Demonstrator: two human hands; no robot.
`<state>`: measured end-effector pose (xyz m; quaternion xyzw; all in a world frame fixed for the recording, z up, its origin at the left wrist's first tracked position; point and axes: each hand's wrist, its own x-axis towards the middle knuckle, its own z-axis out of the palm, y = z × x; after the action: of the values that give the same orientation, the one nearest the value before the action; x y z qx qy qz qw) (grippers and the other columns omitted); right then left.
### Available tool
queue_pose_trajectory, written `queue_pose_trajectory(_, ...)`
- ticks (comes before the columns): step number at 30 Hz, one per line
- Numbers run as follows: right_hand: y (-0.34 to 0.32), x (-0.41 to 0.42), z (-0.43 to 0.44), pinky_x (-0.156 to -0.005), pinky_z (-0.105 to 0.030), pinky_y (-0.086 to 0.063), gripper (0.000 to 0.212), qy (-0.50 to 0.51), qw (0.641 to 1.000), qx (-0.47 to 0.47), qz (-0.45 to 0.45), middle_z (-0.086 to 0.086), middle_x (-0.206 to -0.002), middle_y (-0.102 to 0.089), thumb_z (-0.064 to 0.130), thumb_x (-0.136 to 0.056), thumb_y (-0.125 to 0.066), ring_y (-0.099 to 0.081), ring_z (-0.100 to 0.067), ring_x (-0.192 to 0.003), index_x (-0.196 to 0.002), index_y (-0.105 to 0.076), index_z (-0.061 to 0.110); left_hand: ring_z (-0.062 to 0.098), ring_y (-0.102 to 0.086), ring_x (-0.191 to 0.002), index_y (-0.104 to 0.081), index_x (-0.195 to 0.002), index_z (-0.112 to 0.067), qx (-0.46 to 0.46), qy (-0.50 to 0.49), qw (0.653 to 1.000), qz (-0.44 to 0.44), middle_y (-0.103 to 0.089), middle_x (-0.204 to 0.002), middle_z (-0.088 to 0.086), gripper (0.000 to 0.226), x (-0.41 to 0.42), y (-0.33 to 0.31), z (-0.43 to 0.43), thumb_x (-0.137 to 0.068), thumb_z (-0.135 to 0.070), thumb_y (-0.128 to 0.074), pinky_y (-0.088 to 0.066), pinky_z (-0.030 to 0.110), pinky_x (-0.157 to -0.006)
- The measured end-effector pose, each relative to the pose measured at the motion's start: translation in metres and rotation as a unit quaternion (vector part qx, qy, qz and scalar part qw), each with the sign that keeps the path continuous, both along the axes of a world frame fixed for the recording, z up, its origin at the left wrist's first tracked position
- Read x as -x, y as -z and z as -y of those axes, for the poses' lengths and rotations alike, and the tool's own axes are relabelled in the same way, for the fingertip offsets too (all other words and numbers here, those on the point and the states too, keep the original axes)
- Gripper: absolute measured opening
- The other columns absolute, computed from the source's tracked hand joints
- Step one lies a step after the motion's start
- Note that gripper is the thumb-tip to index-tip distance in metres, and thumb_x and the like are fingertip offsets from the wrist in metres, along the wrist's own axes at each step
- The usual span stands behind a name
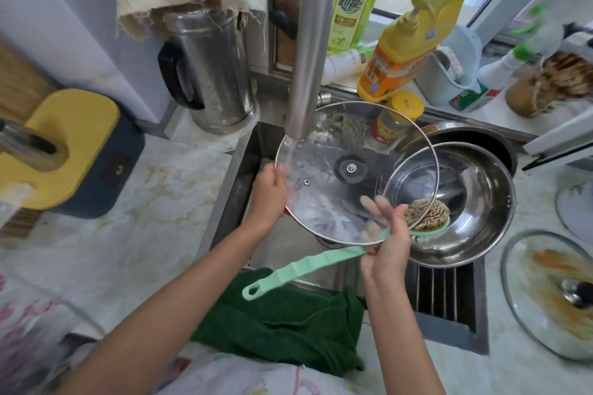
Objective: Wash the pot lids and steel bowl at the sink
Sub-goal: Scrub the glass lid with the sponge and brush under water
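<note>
A glass pot lid with a steel rim is held tilted over the sink, its underside toward me. Water from the tap runs onto its upper left part. My left hand grips the lid's left rim. My right hand holds the lid's lower right rim together with a green-handled brush, whose brown bristle head lies behind the glass. The steel bowl sits in the sink to the right. A second, greasy glass lid lies on the right counter.
Detergent bottles stand behind the sink. A steel kettle stands at the back left, a yellow and blue box on the left counter. A green towel hangs over the sink's front edge beside a slotted drain rack.
</note>
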<state>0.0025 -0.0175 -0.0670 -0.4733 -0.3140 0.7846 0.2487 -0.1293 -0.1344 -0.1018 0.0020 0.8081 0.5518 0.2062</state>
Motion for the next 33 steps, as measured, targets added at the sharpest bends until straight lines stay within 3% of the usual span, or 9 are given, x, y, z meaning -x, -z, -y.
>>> queue_pose_trajectory(4, 0.005, 0.000, -0.001, -0.055, -0.025, -0.035, 0.053, -0.025, 0.999, -0.012, -0.021, -0.010, -0.105, -0.072, 0.062, -0.075, -0.062, -0.045, -0.015, -0.059, -0.100, -0.068, 0.015, 0.006, -0.061, -0.051, -0.061, -0.101, -0.010, -0.088, -0.001, 0.990, 0.107, -0.061, -0.076, 0.008, 0.037, 0.008, -0.017, 0.008, -0.106, -0.030, -0.030, -0.047, 0.020, -0.045)
queue_pose_trajectory(10, -0.002, -0.004, -0.029, -0.041, -0.018, -0.028, 0.041, -0.094, 0.996, 0.003, -0.007, -0.010, -0.088, -0.074, 0.042, -0.096, -0.043, -0.037, -0.009, -0.047, -0.097, -0.066, 0.008, 0.039, -0.060, -0.115, -0.045, -0.133, -0.039, -0.311, 0.209, 0.853, 0.362, -0.058, -0.136, 0.007, 0.045, 0.039, -0.034, 0.038, -0.094, -0.016, -0.042, -0.058, 0.050, -0.076)
queue_pose_trajectory(15, -0.014, 0.009, -0.047, -0.030, -0.011, -0.025, 0.044, -0.193, 0.981, 0.019, -0.030, -0.012, -0.088, -0.072, 0.039, -0.098, -0.039, -0.032, -0.002, -0.033, -0.102, -0.062, 0.002, 0.049, -0.053, -0.119, -0.024, -0.147, -0.042, -0.319, 0.312, 0.820, 0.359, -0.051, -0.141, 0.016, 0.069, 0.049, -0.040, 0.050, -0.089, -0.008, -0.038, -0.055, 0.056, -0.078)
queue_pose_trajectory(18, -0.022, 0.026, -0.055, -0.047, -0.023, -0.034, 0.058, -0.245, 0.963, -0.086, 0.070, -0.007, -0.092, -0.073, 0.059, -0.087, -0.046, -0.044, -0.011, -0.051, -0.103, -0.063, 0.006, 0.053, -0.053, -0.117, -0.021, -0.150, -0.035, -0.357, 0.278, 0.832, 0.322, -0.051, -0.139, 0.022, 0.075, 0.043, -0.043, 0.059, -0.086, 0.002, -0.035, -0.058, 0.053, -0.072)
queue_pose_trajectory(21, -0.036, 0.037, -0.057, -0.056, -0.027, -0.042, 0.062, -0.251, 0.885, -0.292, 0.260, -0.007, -0.091, -0.067, 0.067, -0.091, -0.032, -0.059, -0.017, -0.065, -0.111, -0.056, 0.013, 0.052, -0.055, -0.114, -0.021, -0.149, -0.037, -0.377, 0.222, 0.854, 0.282, -0.053, -0.135, 0.024, 0.078, 0.036, -0.049, 0.068, -0.083, 0.001, -0.037, -0.059, 0.051, -0.067)
queue_pose_trajectory(23, -0.046, 0.038, -0.052, -0.074, -0.036, -0.046, 0.059, -0.276, 0.774, -0.468, 0.323, -0.011, -0.118, -0.064, 0.060, -0.097, -0.029, -0.063, -0.029, -0.097, -0.145, -0.032, 0.025, 0.050, -0.057, -0.114, -0.021, -0.149, -0.040, -0.367, 0.191, 0.877, 0.243, -0.056, -0.134, 0.022, 0.076, 0.032, -0.051, 0.072, -0.087, 0.002, -0.035, -0.056, 0.059, -0.073)
queue_pose_trajectory(27, -0.060, 0.048, -0.031, -0.064, -0.033, -0.039, 0.067, -0.431, 0.535, -0.607, 0.400, -0.010, -0.112, -0.067, 0.048, -0.095, -0.049, -0.065, -0.030, -0.096, -0.150, -0.010, 0.046, 0.043, -0.062, -0.110, -0.021, -0.148, -0.043, -0.340, 0.140, 0.911, 0.186, -0.065, -0.125, 0.010, 0.075, 0.027, -0.056, 0.079, -0.096, 0.010, -0.022, -0.055, 0.059, -0.077)
queue_pose_trajectory(29, -0.057, 0.055, -0.011, -0.064, -0.033, -0.041, 0.064, -0.491, 0.508, -0.599, 0.378, -0.008, -0.108, -0.068, 0.051, -0.094, -0.050, -0.065, -0.028, -0.093, -0.148, -0.015, 0.049, 0.035, -0.068, -0.101, -0.018, -0.150, -0.041, -0.333, 0.111, 0.919, 0.180, -0.068, -0.121, 0.005, 0.075, 0.021, -0.056, 0.078, -0.095, 0.010, -0.022, -0.058, 0.054, -0.072)
queue_pose_trajectory(33, -0.050, 0.042, 0.038, -0.063, -0.032, -0.045, 0.063, -0.587, 0.523, -0.557, 0.268, -0.003, -0.085, -0.065, 0.054, -0.091, -0.053, -0.058, -0.019, -0.071, -0.143, -0.018, 0.057, 0.029, -0.064, -0.099, -0.018, -0.151, -0.039, -0.286, 0.065, 0.944, 0.150, -0.063, -0.128, 0.012, 0.076, 0.011, -0.048, 0.078, -0.089, 0.001, -0.037, -0.055, 0.044, -0.073)
